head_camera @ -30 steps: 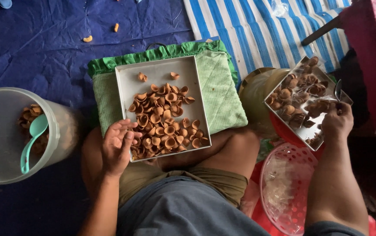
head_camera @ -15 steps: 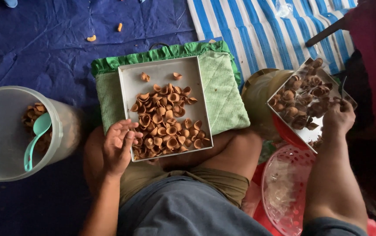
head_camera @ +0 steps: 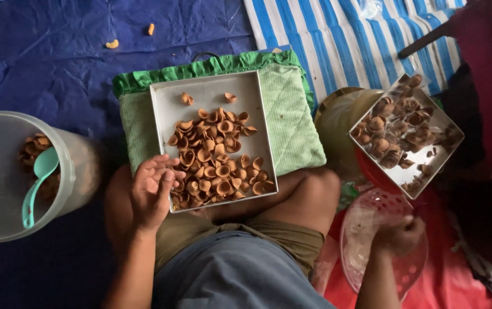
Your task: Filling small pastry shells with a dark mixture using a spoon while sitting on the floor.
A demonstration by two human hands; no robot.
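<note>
A: What was the biggest thing near your hands?

B: The blue sheet [head_camera: 40, 51] spread under everything, running from your left hand up and away. Beside it, up past your right hand, lay a blue-and-white striped cloth [head_camera: 337, 40].

A: And closer in?

B: A green cushion [head_camera: 291, 120] sat just above your knees, between your two hands. On it rested a square metal tray [head_camera: 211, 88] with a heap of small brown shells [head_camera: 214, 160]. Out to the left of your left hand stood a clear plastic tub [head_camera: 6, 171] with a teal spoon [head_camera: 37, 183] and a few more shells inside.

A: What was my left hand doing?

B: Your left hand [head_camera: 153, 191] rested at the tray's near left corner, fingers curled loosely together over the shells at the edge. You touched them, but whether you pinched one I could not tell.

A: And my right?

B: Your right hand [head_camera: 399, 234] was closed in a loose fist over a clear round strainer [head_camera: 371, 229], low on the red mat [head_camera: 457, 280]. I could not tell what it held. Just above it a second metal tray [head_camera: 409, 134] of darker shells sat tilted.

A: Anything smaller?

B: Two stray pieces [head_camera: 111, 43] lay on the blue sheet, well beyond your left hand.
</note>
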